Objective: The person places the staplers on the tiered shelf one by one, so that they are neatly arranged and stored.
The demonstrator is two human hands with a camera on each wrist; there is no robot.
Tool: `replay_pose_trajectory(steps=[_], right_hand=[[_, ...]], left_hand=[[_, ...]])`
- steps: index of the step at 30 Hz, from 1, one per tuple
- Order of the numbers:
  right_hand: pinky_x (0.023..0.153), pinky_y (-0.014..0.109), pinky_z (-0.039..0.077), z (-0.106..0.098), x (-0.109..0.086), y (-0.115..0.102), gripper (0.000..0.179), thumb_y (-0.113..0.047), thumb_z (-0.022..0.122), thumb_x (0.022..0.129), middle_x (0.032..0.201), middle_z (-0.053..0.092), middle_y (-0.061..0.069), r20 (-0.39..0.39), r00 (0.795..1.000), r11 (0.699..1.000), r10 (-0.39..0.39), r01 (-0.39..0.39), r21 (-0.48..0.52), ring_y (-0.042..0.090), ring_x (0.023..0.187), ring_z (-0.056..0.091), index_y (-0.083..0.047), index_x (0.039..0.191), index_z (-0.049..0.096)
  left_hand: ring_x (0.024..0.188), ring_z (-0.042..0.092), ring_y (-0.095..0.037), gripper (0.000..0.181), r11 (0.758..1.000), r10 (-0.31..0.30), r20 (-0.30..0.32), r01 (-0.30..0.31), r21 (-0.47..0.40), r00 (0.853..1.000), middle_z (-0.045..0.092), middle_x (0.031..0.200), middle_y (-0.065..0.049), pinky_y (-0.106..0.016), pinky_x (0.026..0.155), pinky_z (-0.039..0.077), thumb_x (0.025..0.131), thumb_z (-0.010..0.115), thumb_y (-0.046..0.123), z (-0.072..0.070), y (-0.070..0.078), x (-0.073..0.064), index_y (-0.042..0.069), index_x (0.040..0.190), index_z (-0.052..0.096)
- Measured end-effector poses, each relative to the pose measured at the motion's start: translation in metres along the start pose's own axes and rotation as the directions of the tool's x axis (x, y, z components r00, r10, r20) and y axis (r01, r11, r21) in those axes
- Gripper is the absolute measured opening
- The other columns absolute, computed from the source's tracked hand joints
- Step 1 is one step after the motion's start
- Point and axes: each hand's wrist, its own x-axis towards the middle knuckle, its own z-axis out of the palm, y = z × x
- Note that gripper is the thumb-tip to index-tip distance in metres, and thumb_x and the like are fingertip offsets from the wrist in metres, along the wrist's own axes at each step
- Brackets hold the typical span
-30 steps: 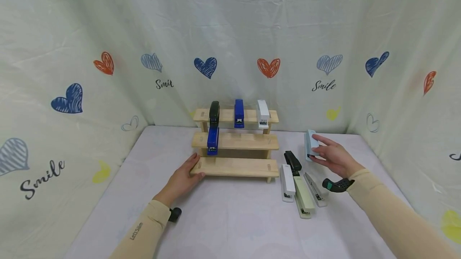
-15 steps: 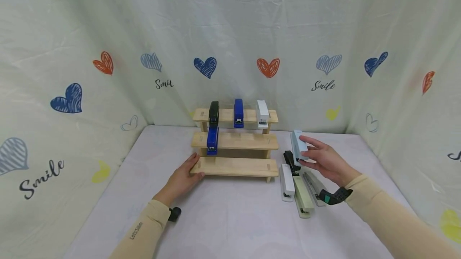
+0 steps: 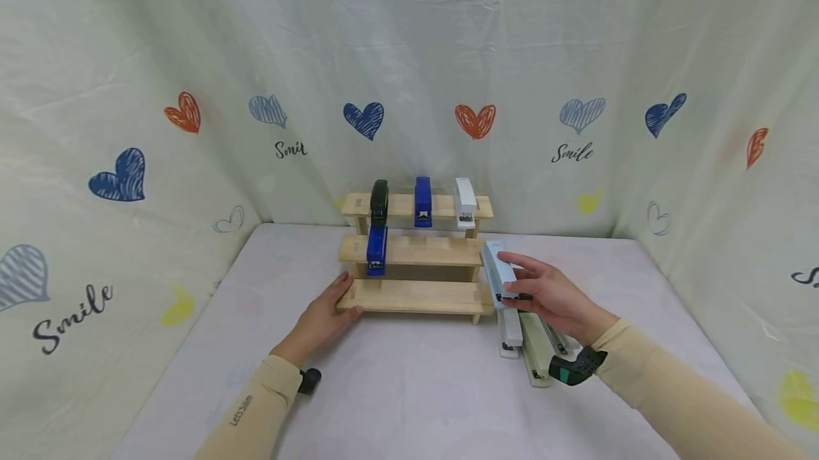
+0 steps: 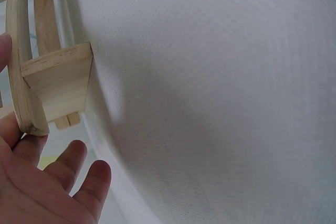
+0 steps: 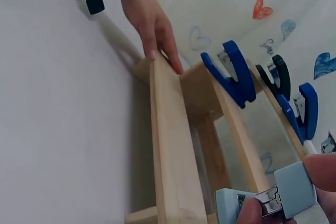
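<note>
My right hand (image 3: 557,300) holds a light blue stapler (image 3: 499,271) by its sides, at the right ends of the middle and bottom tiers of a wooden three-tier rack (image 3: 422,296). In the right wrist view, thumb and fingers pinch the same stapler (image 5: 295,188). The left hand (image 3: 326,311) grips the left end of the bottom tier, with the thumb in front; the left wrist view shows its fingers (image 4: 67,162) at that board end. A blue stapler (image 3: 377,250) stands at the left of the middle tier. The bottom tier carries no stapler.
On the top tier stand a dark green stapler (image 3: 379,202), another blue stapler (image 3: 423,202) and a white stapler (image 3: 465,202). Below my right hand lie a second white stapler (image 3: 510,332), a pale green stapler (image 3: 536,346) and a partly hidden grey stapler (image 3: 561,340).
My right hand has carried the light blue stapler leftward from the right side of the table to the rack's right end, passing over the lying staplers. The left hand stays put.
</note>
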Motion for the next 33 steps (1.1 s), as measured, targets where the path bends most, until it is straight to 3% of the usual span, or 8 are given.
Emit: replay_pose_trajectory(steps=[4,15,22,33], right_hand=[[0.1,0.046,0.049,0.014,0.005,-0.002,0.063,0.001,0.055,0.098,0.152,0.023,0.023,0.025,1.0,1.0,-0.004,0.004,0.004,0.033,0.117,0.046,-0.009,0.157,0.032],[0.101,0.048,0.048,0.061,0.033,-0.01,0.06,0.003,0.056,0.096,0.152,0.027,0.018,0.04,0.998,0.997,0.043,-0.046,0.068,0.038,0.126,0.035,-0.013,0.153,0.042],[0.099,0.046,0.049,0.087,0.055,-0.014,0.059,0.004,0.056,0.097,0.147,0.033,0.019,0.023,0.998,0.991,0.055,-0.058,0.117,0.034,0.116,0.044,-0.016,0.151,0.045],[0.099,0.044,0.049,0.101,0.078,-0.014,0.058,0.004,0.057,0.097,0.14,0.043,0.02,-0.013,0.999,0.988,0.046,-0.044,0.149,0.03,0.113,0.05,-0.015,0.15,0.046]], left_hand=[[0.147,0.021,-0.037,0.074,1.0,-0.005,0.003,0.005,-0.004,1.0,0.021,0.163,-0.014,-0.055,0.116,0.023,0.097,0.067,0.032,0.0,0.0,0.0,0.003,0.156,0.031],[0.147,0.02,-0.036,0.074,1.0,-0.014,0.012,0.014,-0.009,1.0,0.02,0.164,-0.013,-0.055,0.116,0.022,0.097,0.067,0.031,-0.001,0.002,0.0,0.005,0.156,0.03],[0.147,0.02,-0.037,0.075,1.0,-0.019,0.017,0.019,-0.011,1.0,0.02,0.164,-0.013,-0.055,0.116,0.022,0.097,0.067,0.032,-0.001,0.001,0.001,0.006,0.157,0.03],[0.147,0.022,-0.037,0.075,1.0,0.002,0.002,-0.002,0.001,1.0,0.022,0.163,-0.013,-0.055,0.115,0.024,0.097,0.067,0.034,-0.001,-0.001,0.0,0.004,0.156,0.031]])
